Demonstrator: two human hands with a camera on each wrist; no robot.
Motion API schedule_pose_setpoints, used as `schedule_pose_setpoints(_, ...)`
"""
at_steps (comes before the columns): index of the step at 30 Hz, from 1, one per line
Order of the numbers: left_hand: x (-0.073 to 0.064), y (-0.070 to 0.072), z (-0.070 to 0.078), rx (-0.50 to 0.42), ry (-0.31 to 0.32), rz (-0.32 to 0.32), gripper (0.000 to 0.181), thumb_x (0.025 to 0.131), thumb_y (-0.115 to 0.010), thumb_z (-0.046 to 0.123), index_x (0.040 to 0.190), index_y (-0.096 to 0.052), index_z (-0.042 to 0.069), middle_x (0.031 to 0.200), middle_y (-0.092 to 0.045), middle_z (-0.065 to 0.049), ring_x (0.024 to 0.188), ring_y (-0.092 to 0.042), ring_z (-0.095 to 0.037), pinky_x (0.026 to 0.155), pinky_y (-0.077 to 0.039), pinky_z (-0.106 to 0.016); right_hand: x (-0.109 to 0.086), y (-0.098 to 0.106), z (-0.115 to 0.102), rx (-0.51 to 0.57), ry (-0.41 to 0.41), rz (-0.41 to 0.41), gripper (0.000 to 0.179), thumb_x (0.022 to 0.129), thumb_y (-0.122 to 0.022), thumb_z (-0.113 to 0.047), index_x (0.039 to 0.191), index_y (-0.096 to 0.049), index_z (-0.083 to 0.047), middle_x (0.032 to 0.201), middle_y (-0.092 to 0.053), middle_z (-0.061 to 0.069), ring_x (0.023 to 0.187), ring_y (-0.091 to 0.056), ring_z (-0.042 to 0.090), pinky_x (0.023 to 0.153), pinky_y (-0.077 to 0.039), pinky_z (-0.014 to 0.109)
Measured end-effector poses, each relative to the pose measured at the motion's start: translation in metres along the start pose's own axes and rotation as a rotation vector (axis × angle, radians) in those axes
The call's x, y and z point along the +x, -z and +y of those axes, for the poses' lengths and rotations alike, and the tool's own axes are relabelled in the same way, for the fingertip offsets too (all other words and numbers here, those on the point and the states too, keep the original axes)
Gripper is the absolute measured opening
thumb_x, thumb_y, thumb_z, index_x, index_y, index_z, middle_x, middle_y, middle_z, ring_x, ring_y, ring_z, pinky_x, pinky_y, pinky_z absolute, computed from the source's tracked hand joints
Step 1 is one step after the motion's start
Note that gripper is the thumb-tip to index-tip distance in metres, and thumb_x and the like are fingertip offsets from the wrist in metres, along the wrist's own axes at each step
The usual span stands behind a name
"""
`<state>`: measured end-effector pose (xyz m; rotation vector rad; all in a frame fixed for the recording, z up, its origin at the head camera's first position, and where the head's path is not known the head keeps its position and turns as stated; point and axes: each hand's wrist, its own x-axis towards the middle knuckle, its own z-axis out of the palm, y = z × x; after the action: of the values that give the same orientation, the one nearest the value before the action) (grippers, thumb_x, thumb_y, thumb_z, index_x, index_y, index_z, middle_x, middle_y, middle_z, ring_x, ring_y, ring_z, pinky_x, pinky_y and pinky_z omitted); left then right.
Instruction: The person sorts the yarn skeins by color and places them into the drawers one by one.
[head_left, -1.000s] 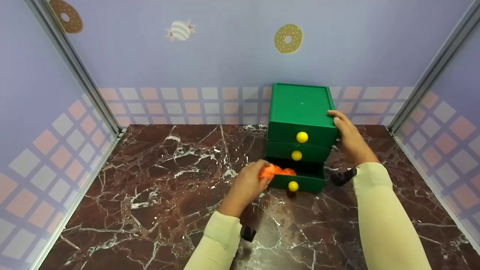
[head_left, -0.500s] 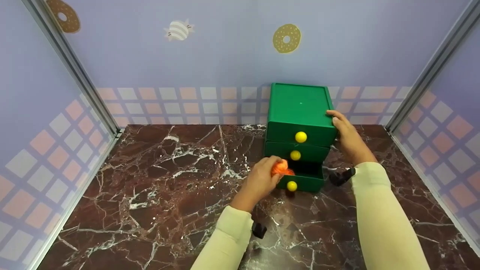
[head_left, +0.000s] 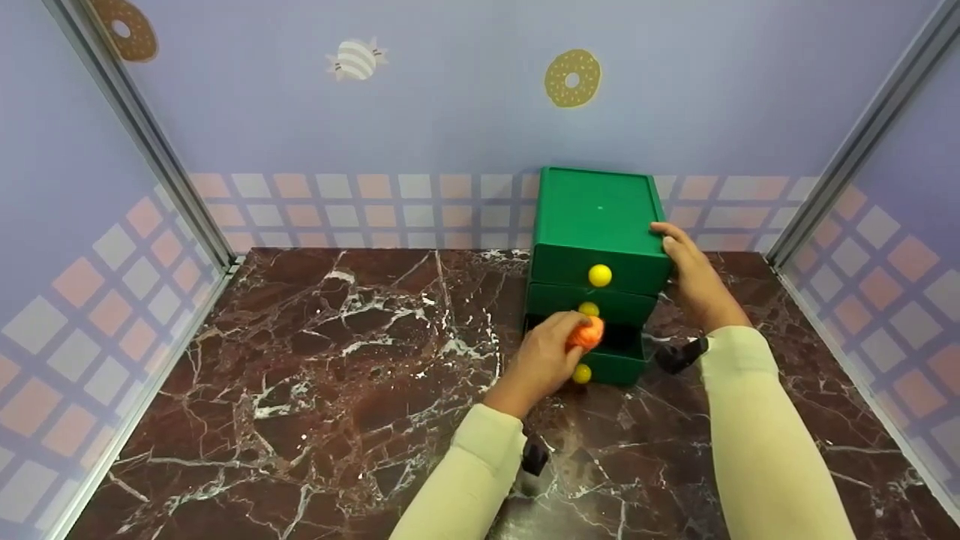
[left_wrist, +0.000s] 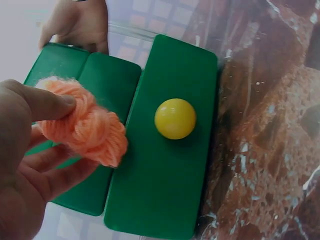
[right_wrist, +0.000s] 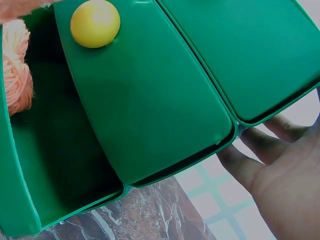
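My left hand [head_left: 546, 356] pinches a small orange skein of yarn [left_wrist: 82, 122] between thumb and fingers. It holds the skein over the pulled-out bottom drawer [head_left: 626, 367] of a green drawer cabinet [head_left: 600, 210]. Inside that drawer, at the left edge of the right wrist view, lies more orange yarn [right_wrist: 16, 75]; in the head view my left hand hides it. The upper drawers are closed, each with a round yellow knob [head_left: 600, 275]. My right hand [head_left: 697, 281] rests against the cabinet's right side with extended fingers, its fingertips at the top edge.
The cabinet stands on a dark red marbled table [head_left: 337, 390], close to the lilac back wall [head_left: 360, 127]. Side panels with metal corner posts [head_left: 142, 135] border the table left and right.
My left hand has moved rightward over the bottom drawer, carrying the skein. My right hand stays at the cabinet's side. The drawer has stayed pulled out.
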<state>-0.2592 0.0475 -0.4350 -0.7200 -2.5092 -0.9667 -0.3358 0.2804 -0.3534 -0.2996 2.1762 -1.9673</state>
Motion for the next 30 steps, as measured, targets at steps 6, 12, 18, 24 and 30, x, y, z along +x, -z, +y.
schedule_pose_setpoints(6, 0.005, -0.007, 0.001, 0.047, -0.072, 0.015, 0.032, 0.090, -0.067, 0.013, 0.121, -0.061, 0.013, 0.123, -0.063, -0.002, 0.110, -0.064, -0.017, 0.096, -0.051, -0.026, 0.000, 0.000, 0.000, -0.007, -0.012, 0.004, 0.049, 0.105, -0.025, -0.039, 0.152, -0.022, -0.027, 0.161, 0.000, 0.017, 0.141, -0.022, 0.040, 0.112, -0.025, 0.056)
schedule_pose_setpoints(12, 0.010, -0.013, 0.004, 0.036, -0.156, 0.016, 0.027, 0.092, -0.065, 0.014, 0.119, -0.063, 0.013, 0.117, -0.064, -0.003, 0.108, -0.064, -0.017, 0.096, -0.050, -0.026, 0.000, 0.000, 0.002, -0.005, -0.003, 0.008, 0.049, 0.106, -0.025, -0.038, 0.152, -0.022, -0.025, 0.161, -0.002, 0.017, 0.141, -0.023, 0.040, 0.111, -0.025, 0.056)
schedule_pose_setpoints(18, 0.012, -0.019, 0.007, 0.097, -0.203, -0.016, 0.027, 0.095, -0.062, 0.018, 0.121, -0.061, 0.017, 0.118, -0.064, -0.001, 0.109, -0.062, -0.016, 0.098, -0.049, -0.026, 0.000, 0.001, 0.002, -0.017, 0.002, 0.009, 0.048, 0.106, -0.025, -0.038, 0.152, -0.022, -0.026, 0.160, -0.004, 0.017, 0.139, -0.025, 0.039, 0.105, -0.032, 0.048)
schedule_pose_setpoints(24, 0.010, -0.026, 0.007, 0.160, -0.188, -0.005, 0.026, 0.096, -0.059, 0.025, 0.122, -0.062, 0.023, 0.116, -0.059, 0.000, 0.109, -0.059, -0.016, 0.094, -0.051, -0.027, 0.001, 0.001, 0.003, -0.022, 0.000, 0.007, 0.048, 0.105, -0.026, -0.039, 0.152, -0.023, -0.026, 0.161, -0.004, 0.017, 0.139, -0.025, 0.038, 0.106, -0.032, 0.049)
schedule_pose_setpoints(30, 0.007, -0.030, 0.008, 0.185, -0.173, 0.000, 0.030, 0.095, -0.061, 0.032, 0.124, -0.062, 0.024, 0.114, -0.055, -0.004, 0.106, -0.059, -0.017, 0.092, -0.052, -0.028, 0.000, 0.001, 0.003, -0.012, 0.003, 0.008, 0.048, 0.105, -0.025, -0.039, 0.151, -0.023, -0.026, 0.160, -0.004, 0.016, 0.139, -0.024, 0.038, 0.109, -0.028, 0.052)
